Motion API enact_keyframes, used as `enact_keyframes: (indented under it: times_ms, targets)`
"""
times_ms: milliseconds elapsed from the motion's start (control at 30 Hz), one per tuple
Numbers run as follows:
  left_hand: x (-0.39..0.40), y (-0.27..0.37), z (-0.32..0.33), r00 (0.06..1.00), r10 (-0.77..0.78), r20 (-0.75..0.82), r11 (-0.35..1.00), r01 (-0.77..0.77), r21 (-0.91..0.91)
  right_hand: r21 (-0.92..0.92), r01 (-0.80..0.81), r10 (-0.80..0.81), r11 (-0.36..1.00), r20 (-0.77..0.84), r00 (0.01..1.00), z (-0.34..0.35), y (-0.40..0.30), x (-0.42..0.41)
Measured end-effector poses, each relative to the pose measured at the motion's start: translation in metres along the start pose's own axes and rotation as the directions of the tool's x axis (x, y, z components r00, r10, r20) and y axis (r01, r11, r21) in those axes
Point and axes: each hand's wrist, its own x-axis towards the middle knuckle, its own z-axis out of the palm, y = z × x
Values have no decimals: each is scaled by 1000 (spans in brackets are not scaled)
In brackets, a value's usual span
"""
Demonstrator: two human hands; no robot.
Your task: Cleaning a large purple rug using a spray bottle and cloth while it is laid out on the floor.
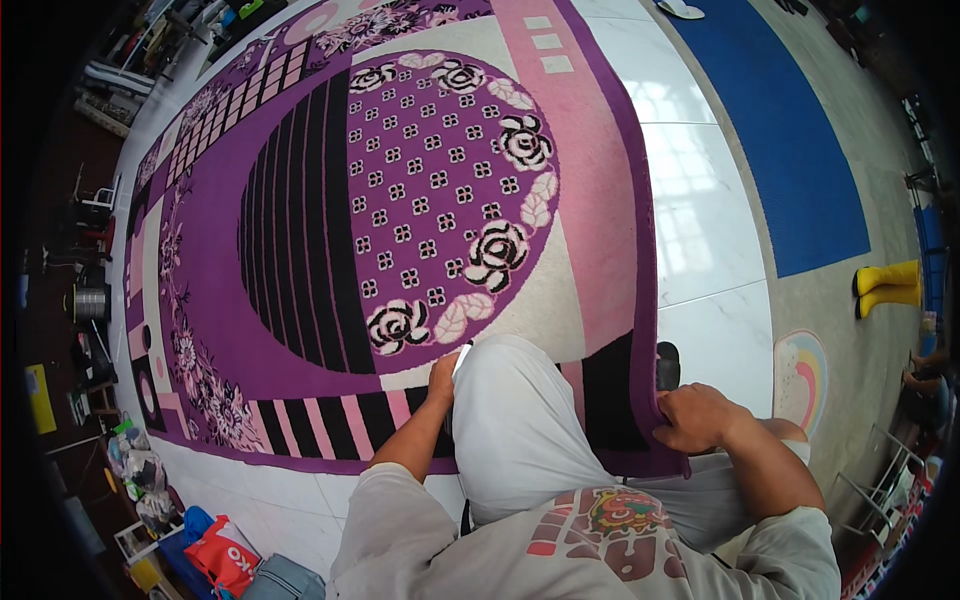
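Observation:
A large purple, pink, black and white patterned rug (210, 300) lies before me, its near right corner by my bent knee. My right hand (697, 414) grips the rug's purple right edge near that corner, and the edge there is raised. Beside my knee, my left hand (442, 379) is low over the rug's near striped border. A thin white object with a dark tip (463, 358) sticks up from the left hand's grip; its lower part and most of those fingers are hidden by the knee. A dark sandal (667, 365) shows just past the lifted edge.
White glossy floor tiles (701, 202) border the rug. To the right are a blue mat (802, 165), yellow boots (888, 289) and a rainbow-printed mat (801, 375). A red bag (221, 555) and a grey bag (283, 579) stand at lower left. Shelving and clutter line the left side.

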Motion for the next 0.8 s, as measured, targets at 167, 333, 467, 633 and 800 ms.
enact_keyframes:
  times_ms: [167,333,467,633,800]
  targets:
    - [24,-93,1,992,124,0,972,-122,199,-78,87,-85,993,23,996,-12,-15,16]
    - [37,88,2,991,-108,-84,980,120,157,-67,13,-13,998,-4,1000,-7,-4,18]
    - [56,94,-25,967,161,-197,980,-132,151,-51,55,-53,997,44,998,-17,-18,22]
    - [90,99,-47,899,-41,-437,998,17,-60,-67,85,-80,994,77,994,-21,-24,23]
    - [93,84,-47,983,-56,-175,992,75,104,-79,111,-104,991,81,991,-22,-22,31]
